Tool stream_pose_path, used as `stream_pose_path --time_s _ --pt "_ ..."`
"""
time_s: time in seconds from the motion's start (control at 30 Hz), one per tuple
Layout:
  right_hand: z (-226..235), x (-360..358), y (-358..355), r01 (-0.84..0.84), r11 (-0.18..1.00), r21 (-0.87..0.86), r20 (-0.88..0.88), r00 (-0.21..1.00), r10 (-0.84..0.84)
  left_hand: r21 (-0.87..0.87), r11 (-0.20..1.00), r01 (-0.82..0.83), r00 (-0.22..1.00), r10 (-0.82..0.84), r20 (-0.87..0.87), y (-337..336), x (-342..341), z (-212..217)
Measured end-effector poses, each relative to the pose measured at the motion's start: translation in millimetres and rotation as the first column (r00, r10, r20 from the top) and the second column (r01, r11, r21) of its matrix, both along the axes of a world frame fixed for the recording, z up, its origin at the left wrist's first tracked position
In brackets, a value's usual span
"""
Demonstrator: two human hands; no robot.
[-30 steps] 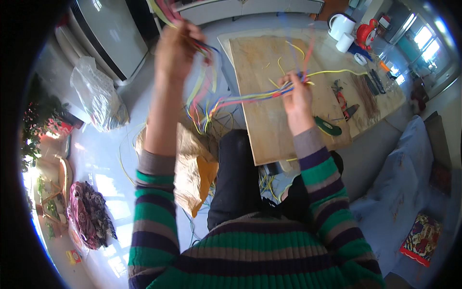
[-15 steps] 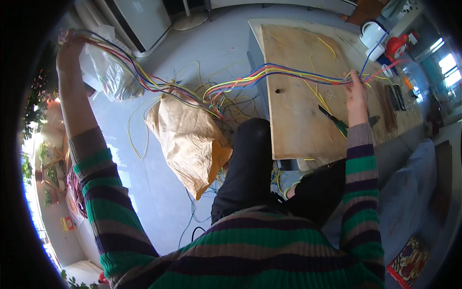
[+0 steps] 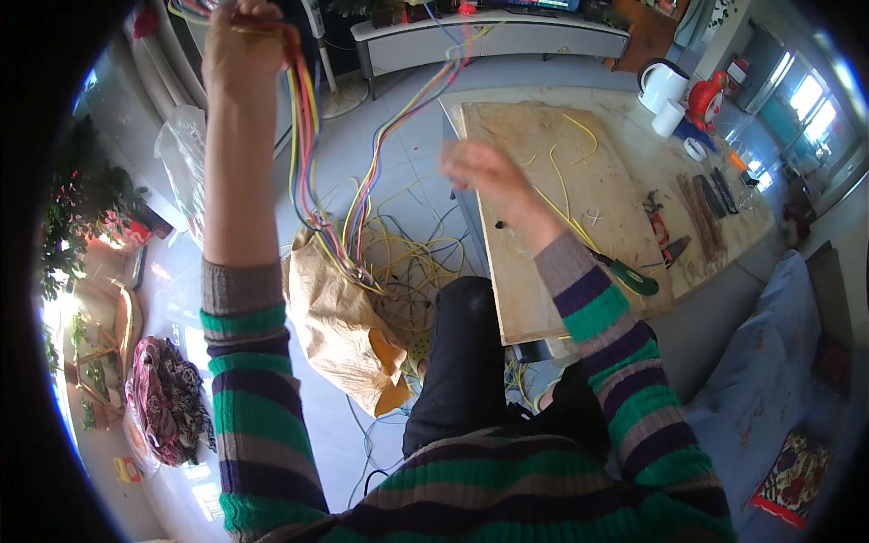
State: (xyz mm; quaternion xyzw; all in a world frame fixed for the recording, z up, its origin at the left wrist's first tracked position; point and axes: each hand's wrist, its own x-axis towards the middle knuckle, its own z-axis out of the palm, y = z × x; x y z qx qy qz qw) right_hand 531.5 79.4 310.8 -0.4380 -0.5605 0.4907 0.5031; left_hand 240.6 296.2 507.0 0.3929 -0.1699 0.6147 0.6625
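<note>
Room: pale floor all around you, with a wooden board (image 3: 552, 208) lying on a low table (image 3: 724, 244). The board is the landmark for every place below.

Left fingers: your left hand (image 3: 243, 41) is lifted high, far to the left of the board. Its fingers are curled tight around the top of a bunch of coloured wires (image 3: 308, 154).

Right fingers: your right hand (image 3: 484, 172) is over the left edge of the board. It looks blurry, so you cannot tell how far its fingers are open or if they hold any wire.

Wires: they hang down from your left fist in red, yellow, blue and green. They end in a tangled heap on the floor, left of the board. Some strands loop up and away toward the far side of the board.

How they handle: the wires look light, thin and bendy. They will likely slip and knot easily. Hold many together in a full fist near one end, as your left hand does, not one strand with fingertips.

Nearby: a crumpled brown paper bag (image 3: 339, 326) sits on the floor left of the board. A green-handled tool (image 3: 629, 279) lies on the board's near right corner. A white kettle (image 3: 663, 83) stands past its far right corner.
</note>
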Motion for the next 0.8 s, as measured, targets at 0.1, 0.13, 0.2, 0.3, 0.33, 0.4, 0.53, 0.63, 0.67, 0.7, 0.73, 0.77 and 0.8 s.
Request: stream_pose_path --time_s 0.1,0.13,0.2,0.3,0.33,0.4,0.53,0.63,0.67,0.7,0.73,0.77,0.8 --pt "-14 -37 -8 -0.055 0.99 0.132 0.093 0.995 0.043 -0.018 0.978 -0.206 0.978 0.206 -0.027 -50 75 -3" --pt "-6 -57 -12 0.029 0.98 0.197 0.13 0.99 -0.055 -0.029 0.975 -0.22 0.976 0.219 -0.01 -74 93 1" --pt "1 -82 -5 0.13 0.924 0.359 0.198 0.957 -0.211 -0.071 0.971 -0.227 0.973 0.23 0.032 -112 126 6" --pt "-1 -99 20 0.162 0.89 0.426 0.118 0.965 -0.232 -0.045 0.977 -0.207 0.976 0.21 0.055 -134 159 -3" --pt "0 -103 25 0.149 0.935 0.323 -0.022 0.988 -0.15 -0.038 0.973 -0.229 0.972 0.23 0.038 -136 164 -6" --pt "3 -105 23 0.171 0.966 0.196 -0.123 0.981 -0.149 -0.042 0.984 -0.172 0.984 0.174 0.044 -137 165 -15" --pt "-22 -80 35 0.062 0.991 0.121 -0.203 0.978 -0.036 -0.015 0.992 -0.129 0.964 0.122 -0.237 -145 146 -42" --pt "-21 -70 28 0.097 0.995 -0.01 -0.348 0.933 -0.095 0.278 0.842 -0.462 0.62 0.531 -0.577 -129 105 -132" --pt "-21 -63 32 0.103 0.994 -0.019 -0.433 0.896 -0.102 0.227 0.858 -0.461 0.604 0.491 -0.628 -141 97 -168" --pt "-20 -60 40 0.096 0.995 -0.027 -0.518 0.85 -0.096 0.238 0.834 -0.497 0.452 0.483 -0.75 -152 86 -214" --pt "-18 -62 44 0.117 0.993 -0.023 -0.577 0.81 -0.109 0.472 0.729 -0.496 0.126 0.598 -0.792 -156 65 -273" --pt "-11 -65 45 0.114 0.992 -0.045 -0.589 0.799 -0.119 0.522 0.684 -0.51 0.005 0.609 -0.793 -173 51 -325" --pt "-5 -64 46 0.09 0.996 -0.006 -0.604 0.793 -0.076 0.575 0.637 -0.513 -0.106 0.618 -0.779 -192 42 -380"
